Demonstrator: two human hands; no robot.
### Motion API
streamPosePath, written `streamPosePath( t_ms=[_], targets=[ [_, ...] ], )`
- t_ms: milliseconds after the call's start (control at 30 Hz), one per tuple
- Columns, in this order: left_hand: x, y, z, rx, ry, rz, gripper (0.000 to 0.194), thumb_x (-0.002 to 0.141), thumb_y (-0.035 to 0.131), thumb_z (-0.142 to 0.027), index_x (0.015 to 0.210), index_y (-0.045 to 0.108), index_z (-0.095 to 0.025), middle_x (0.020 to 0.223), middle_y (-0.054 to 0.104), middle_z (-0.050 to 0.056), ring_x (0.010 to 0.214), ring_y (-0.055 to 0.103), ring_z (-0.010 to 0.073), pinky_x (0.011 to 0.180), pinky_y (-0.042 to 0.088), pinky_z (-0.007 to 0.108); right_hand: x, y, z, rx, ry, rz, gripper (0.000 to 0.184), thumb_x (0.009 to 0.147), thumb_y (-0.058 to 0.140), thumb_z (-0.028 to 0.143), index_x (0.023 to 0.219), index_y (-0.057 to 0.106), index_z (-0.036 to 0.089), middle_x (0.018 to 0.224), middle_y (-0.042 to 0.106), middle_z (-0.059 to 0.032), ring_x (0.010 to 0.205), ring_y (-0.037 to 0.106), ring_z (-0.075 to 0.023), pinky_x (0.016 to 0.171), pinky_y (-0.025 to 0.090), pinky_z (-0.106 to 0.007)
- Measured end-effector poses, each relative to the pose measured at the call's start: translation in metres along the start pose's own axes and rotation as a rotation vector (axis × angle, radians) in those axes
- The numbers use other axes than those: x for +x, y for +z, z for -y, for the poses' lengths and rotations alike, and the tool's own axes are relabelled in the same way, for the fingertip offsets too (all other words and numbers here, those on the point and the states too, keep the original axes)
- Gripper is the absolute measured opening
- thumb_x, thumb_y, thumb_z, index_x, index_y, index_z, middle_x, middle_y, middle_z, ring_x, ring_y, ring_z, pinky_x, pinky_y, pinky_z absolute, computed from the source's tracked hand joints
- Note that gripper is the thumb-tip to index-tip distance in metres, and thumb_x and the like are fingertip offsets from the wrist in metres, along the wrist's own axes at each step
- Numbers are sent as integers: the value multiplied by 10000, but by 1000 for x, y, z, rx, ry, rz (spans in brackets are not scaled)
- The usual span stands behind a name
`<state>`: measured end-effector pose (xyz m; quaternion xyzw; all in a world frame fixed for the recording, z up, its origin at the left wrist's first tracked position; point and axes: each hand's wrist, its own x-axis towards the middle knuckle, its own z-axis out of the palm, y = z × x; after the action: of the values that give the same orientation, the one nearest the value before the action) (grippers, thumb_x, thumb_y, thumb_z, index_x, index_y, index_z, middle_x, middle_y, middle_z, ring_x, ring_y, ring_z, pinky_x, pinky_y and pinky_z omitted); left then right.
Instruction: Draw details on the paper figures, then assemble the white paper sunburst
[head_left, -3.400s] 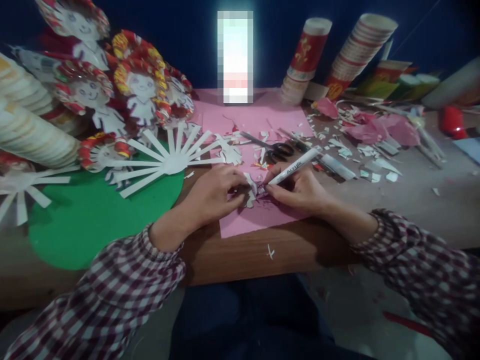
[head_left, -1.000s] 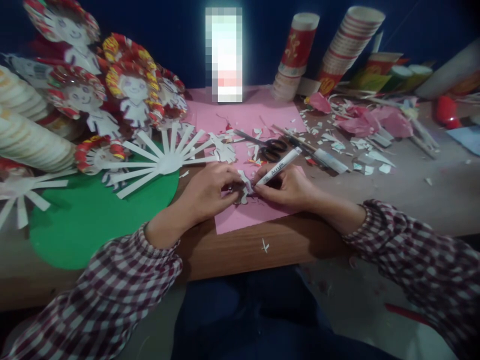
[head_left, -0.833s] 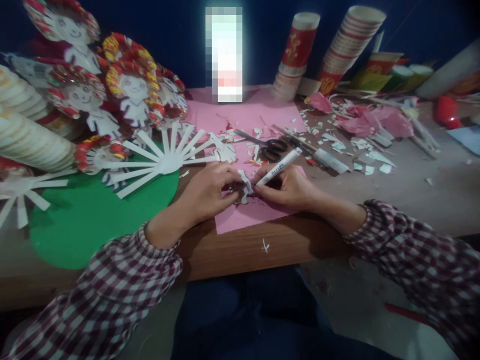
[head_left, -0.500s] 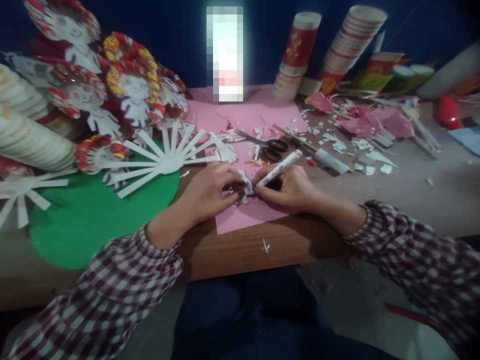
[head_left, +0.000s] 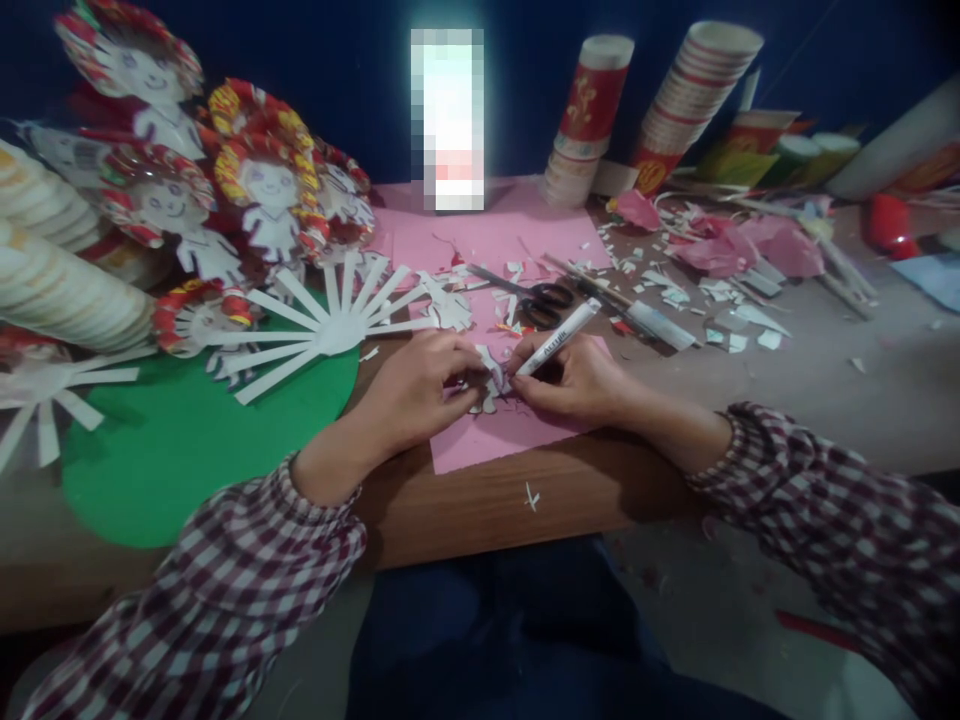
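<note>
Between my hands lies a small white paper cutout (head_left: 489, 402) with purple marks, over a pink sheet (head_left: 469, 450) at the table's front edge. My left hand (head_left: 427, 385) pinches the cutout's left side, thumb and fingers curled onto it. A white acrylic marker (head_left: 556, 338) is gripped in my right hand (head_left: 574, 380), its barrel leaning up to the right. Its tip is down at the cutout, hidden by the fingers. Just beyond the hands, black-handled scissors (head_left: 546, 302) rest among paper scraps. Another white cutout (head_left: 448, 305) lies behind my left hand.
A white paper fan shape (head_left: 334, 330) lies on a green round sheet (head_left: 187, 450) to the left. Decorated paper figures (head_left: 266, 195) and stacked cups (head_left: 60, 285) stand behind. At the back are a bright blurred screen (head_left: 450, 120) and more cup stacks (head_left: 694, 90); scraps litter the right.
The whole view has shifted slightly, with background things a little lower. Both hands keep their hold on the cutout and the marker, almost unmoved.
</note>
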<state>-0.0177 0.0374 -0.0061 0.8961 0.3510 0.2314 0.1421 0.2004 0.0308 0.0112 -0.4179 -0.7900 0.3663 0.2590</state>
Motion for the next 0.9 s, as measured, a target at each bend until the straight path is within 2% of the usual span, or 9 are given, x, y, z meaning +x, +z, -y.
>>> streamPosePath(
  t_ms=[133, 367, 667, 900],
  targets=[
    [1, 0, -1, -7, 8, -15, 119, 802, 612, -215, 903, 671, -195, 943, 668, 43, 904, 593, 188, 834, 467, 340, 0, -1, 0, 18, 40, 8, 91, 748, 569, 183, 781, 644, 143, 600, 561, 21, 531, 443, -83, 503, 338, -224],
    [-1, 1, 1, 7, 13, -14, 154, 805, 613, -212, 944, 669, -178, 971, 660, 60, 932, 589, 196, 858, 467, 351, 3, 0, -8, 291, 56, 0, 57, 768, 579, 210, 793, 577, 159, 627, 556, 20, 547, 483, -91, 504, 383, -223],
    [0, 0, -1, -6, 15, -35, 173, 797, 621, -187, 966, 660, -184, 947, 663, 61, 917, 592, 199, 830, 482, 361, 2, -2, 2, 90, 68, -27, 85, 772, 559, 197, 791, 625, 147, 613, 586, 22, 554, 494, -90, 527, 369, -229],
    [1, -1, -2, -11, 7, -22, 164, 802, 602, -179, 955, 660, -186, 943, 660, 60, 921, 590, 199, 840, 486, 374, 2, -2, -3, 119, 82, -41, 104, 780, 576, 228, 831, 619, 148, 603, 552, 31, 531, 455, -83, 495, 341, -229]
  ],
)
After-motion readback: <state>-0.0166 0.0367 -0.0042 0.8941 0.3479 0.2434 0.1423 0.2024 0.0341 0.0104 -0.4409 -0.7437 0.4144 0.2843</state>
